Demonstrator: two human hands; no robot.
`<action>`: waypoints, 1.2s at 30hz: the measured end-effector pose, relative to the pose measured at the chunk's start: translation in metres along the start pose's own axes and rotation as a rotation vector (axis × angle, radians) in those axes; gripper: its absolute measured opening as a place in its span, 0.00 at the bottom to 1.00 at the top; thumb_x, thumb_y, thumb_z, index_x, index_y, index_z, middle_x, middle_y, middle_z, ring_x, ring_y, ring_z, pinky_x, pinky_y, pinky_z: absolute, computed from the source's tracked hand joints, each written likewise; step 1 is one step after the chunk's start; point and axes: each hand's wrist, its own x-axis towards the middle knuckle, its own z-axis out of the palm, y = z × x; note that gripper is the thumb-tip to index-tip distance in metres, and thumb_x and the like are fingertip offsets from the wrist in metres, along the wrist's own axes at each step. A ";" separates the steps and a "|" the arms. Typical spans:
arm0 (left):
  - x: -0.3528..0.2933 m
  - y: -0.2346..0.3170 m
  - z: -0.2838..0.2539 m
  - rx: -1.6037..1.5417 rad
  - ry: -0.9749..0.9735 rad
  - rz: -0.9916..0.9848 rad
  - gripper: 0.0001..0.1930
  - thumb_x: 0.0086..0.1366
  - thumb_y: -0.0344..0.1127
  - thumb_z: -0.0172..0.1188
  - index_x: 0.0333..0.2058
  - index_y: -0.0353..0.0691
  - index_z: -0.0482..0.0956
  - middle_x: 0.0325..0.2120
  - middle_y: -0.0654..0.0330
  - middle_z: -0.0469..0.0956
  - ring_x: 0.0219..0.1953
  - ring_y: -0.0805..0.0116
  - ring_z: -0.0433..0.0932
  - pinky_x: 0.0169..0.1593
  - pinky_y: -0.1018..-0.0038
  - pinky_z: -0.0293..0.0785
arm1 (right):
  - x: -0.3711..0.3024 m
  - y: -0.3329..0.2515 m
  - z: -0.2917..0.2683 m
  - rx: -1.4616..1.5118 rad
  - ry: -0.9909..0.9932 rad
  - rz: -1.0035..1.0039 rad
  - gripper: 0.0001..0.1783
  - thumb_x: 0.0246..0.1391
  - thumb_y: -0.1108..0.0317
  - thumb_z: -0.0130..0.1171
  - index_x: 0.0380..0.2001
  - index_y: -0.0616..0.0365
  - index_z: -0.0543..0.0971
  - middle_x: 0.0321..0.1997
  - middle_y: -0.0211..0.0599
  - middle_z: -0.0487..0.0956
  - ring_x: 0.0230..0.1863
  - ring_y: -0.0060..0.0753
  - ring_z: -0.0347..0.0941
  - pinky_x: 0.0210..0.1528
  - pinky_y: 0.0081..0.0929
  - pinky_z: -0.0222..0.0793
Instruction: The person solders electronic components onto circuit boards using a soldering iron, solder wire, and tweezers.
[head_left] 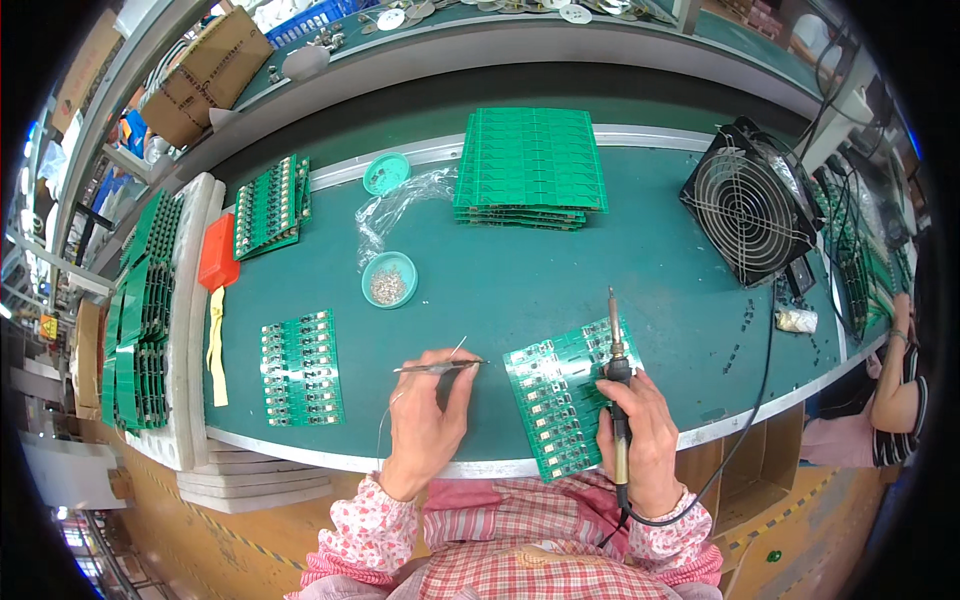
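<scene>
The bench [620, 290] wears a matt green mat edged in dull metal. Glossy green circuit boards [565, 395] lie at 6 o'clock, thin shiny metal tweezers [440, 367] beside them. At 3 o'clock, a wire-metal fan grille [745, 205].

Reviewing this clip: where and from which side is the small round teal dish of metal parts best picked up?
Grip the teal dish by its rim, coming from above with fingers on opposite edges. It sits flat and open-topped on the green mat, and loose parts fill its middle.
</scene>
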 end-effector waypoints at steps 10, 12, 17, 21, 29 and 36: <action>-0.004 0.011 0.018 -0.120 -0.028 0.009 0.06 0.64 0.22 0.62 0.41 0.33 0.79 0.37 0.55 0.82 0.38 0.61 0.82 0.42 0.70 0.77 | -0.005 -0.008 -0.001 0.080 0.088 0.033 0.26 0.46 0.76 0.70 0.51 0.59 0.77 0.44 0.48 0.80 0.47 0.51 0.79 0.60 0.52 0.70; -0.003 0.013 0.018 -0.083 -0.034 0.014 0.07 0.64 0.23 0.62 0.41 0.34 0.79 0.37 0.55 0.82 0.38 0.60 0.82 0.43 0.70 0.76 | -0.007 -0.008 -0.003 0.092 0.107 0.040 0.26 0.47 0.76 0.70 0.51 0.60 0.76 0.44 0.48 0.81 0.47 0.50 0.79 0.59 0.50 0.71; -0.003 0.013 0.020 -0.062 -0.021 0.033 0.06 0.63 0.23 0.62 0.40 0.35 0.79 0.36 0.55 0.81 0.39 0.57 0.80 0.43 0.66 0.75 | -0.012 -0.004 -0.004 0.188 0.170 0.057 0.25 0.47 0.78 0.70 0.50 0.60 0.75 0.46 0.47 0.83 0.45 0.48 0.80 0.51 0.40 0.73; -0.001 0.013 0.021 -0.056 -0.019 0.049 0.06 0.63 0.23 0.62 0.39 0.36 0.79 0.36 0.56 0.81 0.38 0.57 0.80 0.43 0.66 0.74 | -0.014 -0.004 -0.005 0.224 0.193 0.088 0.23 0.49 0.80 0.68 0.49 0.61 0.74 0.43 0.46 0.84 0.43 0.46 0.80 0.47 0.37 0.74; 0.000 0.012 0.022 -0.050 0.000 0.093 0.11 0.58 0.20 0.65 0.40 0.36 0.79 0.37 0.56 0.82 0.36 0.53 0.79 0.41 0.65 0.73 | -0.012 -0.008 -0.006 0.242 0.252 0.103 0.18 0.52 0.83 0.65 0.46 0.61 0.75 0.37 0.43 0.85 0.37 0.40 0.81 0.40 0.31 0.75; 0.000 0.014 0.022 -0.030 -0.008 0.089 0.07 0.62 0.22 0.63 0.38 0.36 0.79 0.37 0.55 0.81 0.38 0.55 0.80 0.43 0.66 0.74 | -0.014 -0.011 -0.006 0.374 0.195 0.181 0.13 0.59 0.77 0.61 0.46 0.61 0.72 0.32 0.41 0.85 0.34 0.34 0.81 0.37 0.29 0.75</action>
